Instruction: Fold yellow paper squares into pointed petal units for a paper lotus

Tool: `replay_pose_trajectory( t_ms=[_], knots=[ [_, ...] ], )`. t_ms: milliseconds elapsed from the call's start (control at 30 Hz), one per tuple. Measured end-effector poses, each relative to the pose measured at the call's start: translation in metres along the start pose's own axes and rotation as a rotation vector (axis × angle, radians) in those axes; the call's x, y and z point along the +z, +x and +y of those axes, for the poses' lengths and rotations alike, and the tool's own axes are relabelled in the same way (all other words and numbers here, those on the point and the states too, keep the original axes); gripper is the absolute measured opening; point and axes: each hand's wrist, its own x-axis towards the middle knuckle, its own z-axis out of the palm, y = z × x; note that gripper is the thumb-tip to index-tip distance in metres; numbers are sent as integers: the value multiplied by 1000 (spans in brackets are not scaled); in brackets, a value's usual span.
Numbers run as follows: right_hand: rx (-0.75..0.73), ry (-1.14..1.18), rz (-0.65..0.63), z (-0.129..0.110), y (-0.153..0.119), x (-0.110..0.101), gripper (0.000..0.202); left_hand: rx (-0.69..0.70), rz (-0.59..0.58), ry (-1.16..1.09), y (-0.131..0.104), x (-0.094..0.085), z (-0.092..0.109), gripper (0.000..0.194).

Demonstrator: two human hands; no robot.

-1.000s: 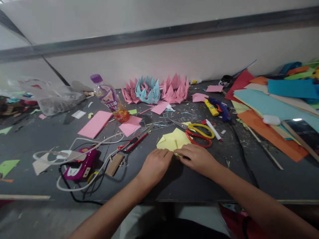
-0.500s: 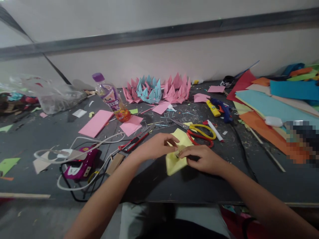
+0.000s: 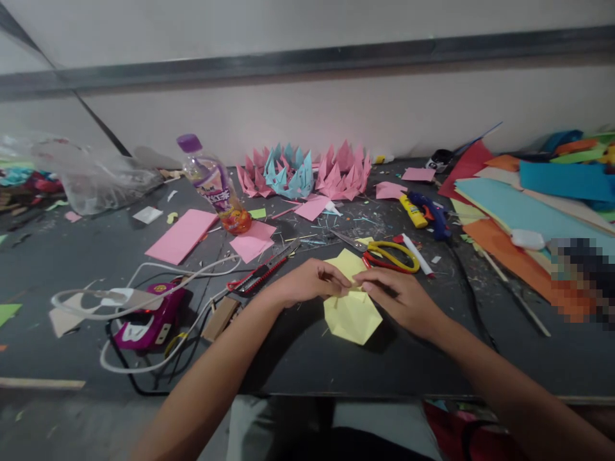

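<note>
A creased piece of yellow paper (image 3: pixel 354 320) lies at the front of the dark table, its lower part spread flat toward me. My left hand (image 3: pixel 314 283) pinches its upper edge from the left. From the right, my right hand (image 3: pixel 396 296) pinches the same edge, with the fingertips of both hands nearly meeting. More yellow paper (image 3: pixel 346 259) shows just behind the fingers; whether it is a separate sheet I cannot tell. Scissors (image 3: pixel 391 255) with yellow and red handles rest beyond my right hand. A red box cutter (image 3: pixel 262 272) is left of my left hand.
Folded pink and blue paper crowns (image 3: pixel 289 173) stand near the wall. A drink bottle (image 3: pixel 216 186) stands left of them. A magenta power strip (image 3: pixel 151 314) with looped cables is at left. A glue gun (image 3: pixel 435 214), glue stick (image 3: pixel 413 211) and coloured sheets (image 3: pixel 519 205) lie right.
The yellow paper has been turned and opened flatter, so its lower part now spreads wider toward me. My right hand has moved slightly up and right; both hands now meet at the upper edge.
</note>
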Motion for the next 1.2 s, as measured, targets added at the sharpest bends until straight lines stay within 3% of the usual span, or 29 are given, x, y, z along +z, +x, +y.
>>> replay_pose_trajectory(
  t_ms=[100,233,433,533,733,867,1200],
  knots=[
    [186,9,-4,2,2,1,19,53,140,14,1,3,-4,12],
    [198,-85,-76,10,6,1,19,113,225,247,-2,7,-6,12],
    [48,-233,-181,21,10,3,15,209,254,951,-4,14,-5,15],
    [-93,-348,-191,27,9,4,16,247,258,1140,-1,18,-7,15],
    [-321,-606,-220,35,6,4,23,261,224,1277,-2,23,-5,15],
    [-399,-719,-228,29,0,4,23,255,203,1374,-9,25,-1,16],
    [-235,-882,-75,10,-16,11,23,262,210,1450,-18,29,4,22]
  ],
)
